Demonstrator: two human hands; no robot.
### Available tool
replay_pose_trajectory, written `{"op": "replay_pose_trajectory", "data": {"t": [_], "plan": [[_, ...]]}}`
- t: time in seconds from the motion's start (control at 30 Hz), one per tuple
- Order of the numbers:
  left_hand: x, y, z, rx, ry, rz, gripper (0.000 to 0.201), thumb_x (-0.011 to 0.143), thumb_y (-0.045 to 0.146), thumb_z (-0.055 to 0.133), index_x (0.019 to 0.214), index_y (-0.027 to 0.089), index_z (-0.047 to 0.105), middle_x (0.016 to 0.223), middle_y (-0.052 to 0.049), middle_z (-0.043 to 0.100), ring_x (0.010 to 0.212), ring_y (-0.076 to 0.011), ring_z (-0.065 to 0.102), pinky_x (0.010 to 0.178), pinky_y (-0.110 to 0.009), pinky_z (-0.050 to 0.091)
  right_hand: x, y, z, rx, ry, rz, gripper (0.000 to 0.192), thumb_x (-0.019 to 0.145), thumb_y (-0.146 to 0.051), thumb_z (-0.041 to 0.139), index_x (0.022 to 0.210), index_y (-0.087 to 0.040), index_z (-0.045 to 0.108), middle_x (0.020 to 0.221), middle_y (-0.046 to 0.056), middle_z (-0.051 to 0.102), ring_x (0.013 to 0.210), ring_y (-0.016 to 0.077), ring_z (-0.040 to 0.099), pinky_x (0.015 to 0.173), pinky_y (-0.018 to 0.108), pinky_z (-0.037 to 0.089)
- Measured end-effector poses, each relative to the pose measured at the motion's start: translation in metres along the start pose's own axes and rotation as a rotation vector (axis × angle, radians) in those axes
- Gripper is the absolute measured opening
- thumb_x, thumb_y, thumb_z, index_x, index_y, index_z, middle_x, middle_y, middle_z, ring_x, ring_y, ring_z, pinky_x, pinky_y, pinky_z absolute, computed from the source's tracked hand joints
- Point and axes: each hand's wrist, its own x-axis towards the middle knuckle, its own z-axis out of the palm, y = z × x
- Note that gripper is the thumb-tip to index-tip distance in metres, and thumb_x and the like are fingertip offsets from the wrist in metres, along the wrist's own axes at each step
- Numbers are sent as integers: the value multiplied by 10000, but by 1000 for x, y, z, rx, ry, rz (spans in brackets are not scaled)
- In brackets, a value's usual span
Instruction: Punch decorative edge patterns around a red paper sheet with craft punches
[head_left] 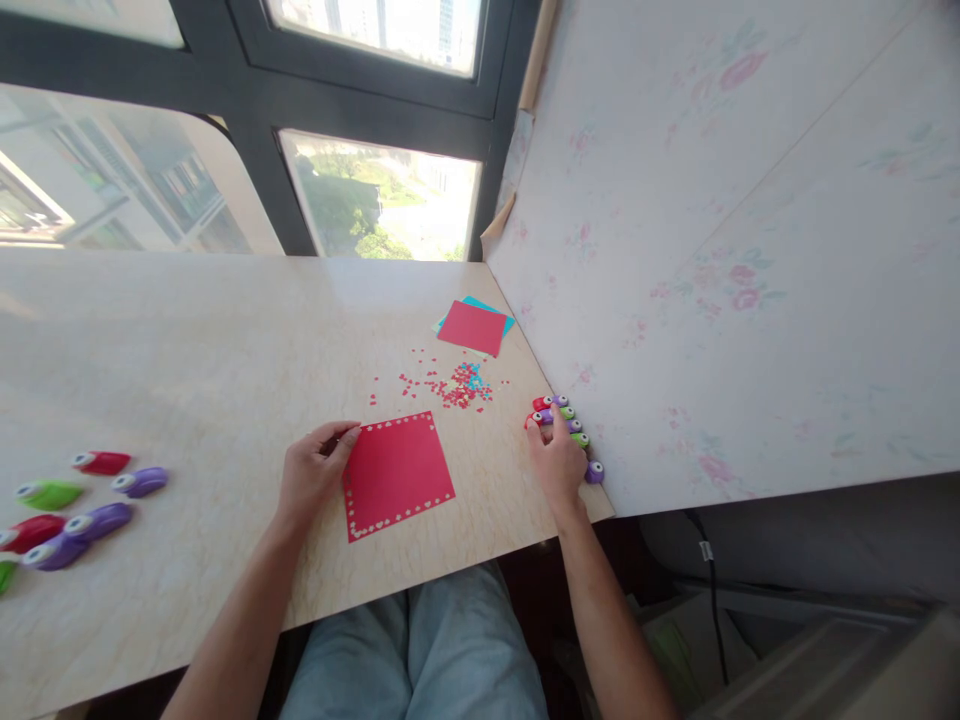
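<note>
A red paper square lies flat near the front edge of the surface, roughly midway along it, turned a little so that its sides run slightly askew to that edge; being square, it has no clear long axis. A border of small punched holes runs along its left and front sides and part of the top. The left hand rests at the square's left edge, fingers loosely curled with thumb and fingertips touching the paper's upper left corner; whether it pinches the sheet or merely steadies it cannot be told. The right hand lies at the right edge of the surface, its fingers reaching onto a short row of small punches in red, purple and green that lines the wall; the hand covers part of the row, and its grip cannot be made out. Behind the square, red and blue confetti is scattered, and further back a red sheet lies over a blue one. More punches sit along the left edge, the nearest ones cut off by the frame.
</note>
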Motion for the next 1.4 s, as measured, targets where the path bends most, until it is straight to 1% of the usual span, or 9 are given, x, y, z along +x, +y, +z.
{"op": "replay_pose_trajectory", "data": {"t": [0.2, 0.43, 0.77, 0.87, 0.97, 1.07, 1.17, 1.3, 1.4], "plan": [[0, 3, 0, 20, 5, -12, 355, 821, 510, 594, 945, 204, 724, 918, -50, 750, 822, -231, 691, 713, -295, 534, 0, -2, -6, 6, -26, 53, 524, 899, -479, 526, 1291, -136, 589, 689, 91, 708, 619, 282, 637, 617, 349, 393], [1, 2, 0, 39, 9, -17, 361, 813, 517, 593, 942, 207, 725, 912, -46, 752, 813, -224, 691, 703, -290, 540, -5, -6, -15, -38, -45, 61, 370, 890, -377, 560, 1200, -183, 621, 751, 49, 732, 679, 249, 647, 614, 308, 359], [0, 6, -1, 13, 17, -34, 346, 800, 499, 612, 934, 201, 726, 902, -49, 752, 805, -225, 689, 690, -286, 539, -14, 2, -15, 98, 12, 46, 343, 856, -371, 510, 1077, -161, 667, 746, 64, 711, 674, 238, 630, 622, 315, 386], [1, 4, 0, 8, 25, -20, 334, 800, 490, 614, 921, 201, 729, 882, -48, 750, 785, -221, 684, 684, -288, 539, -16, 6, -15, 157, 18, 3, 351, 865, -386, 494, 1053, -152, 675, 712, 56, 680, 650, 221, 602, 633, 316, 403], [0, 3, 2, -11, 28, -4, 322, 813, 466, 598, 914, 190, 729, 868, -57, 747, 767, -213, 675, 690, -296, 541, -18, 11, -16, 164, 59, -74, 362, 869, -410, 492, 1005, -140, 691, 713, 64, 638, 657, 219, 561, 666, 328, 423], [-1, 0, 5, -38, 20, 25, 279, 843, 402, 567, 897, 178, 725, 866, -65, 746, 767, -197, 670, 710, -299, 535, -20, 15, -17, 146, 127, -159, 366, 871, -431, 508, 960, -133, 701, 791, 96, 612, 715, 233, 539, 714, 354, 439], [-1, -4, 7, -48, 22, 64, 230, 857, 320, 554, 907, 170, 721, 851, -66, 741, 750, -177, 658, 698, -286, 514, -20, 17, -16, 126, 153, -204, 375, 857, -444, 551, 973, -122, 703, 761, 85, 563, 692, 239, 506, 728, 382, 442], [0, -6, 8, -50, 4, 96, 182, 865, 228, 534, 868, 168, 705, 818, -52, 727, 744, -160, 638, 682, -264, 479, -21, 17, -15, 121, 165, -288, 349, 864, -447, 548, 905, -129, 687, 790, 112, 592, 752, 270, 525, 731, 398, 449], [-1, -5, 8, -40, -3, 103, 172, 858, 183, 526, 840, 169, 696, 789, -39, 715, 721, -150, 619, 662, -253, 449, -21, 18, -14, 113, 176, -356, 347, 873, -428, 531, 914, -118, 681, 824, 137, 627, 783, 286, 555, 754, 415, 467]]}}
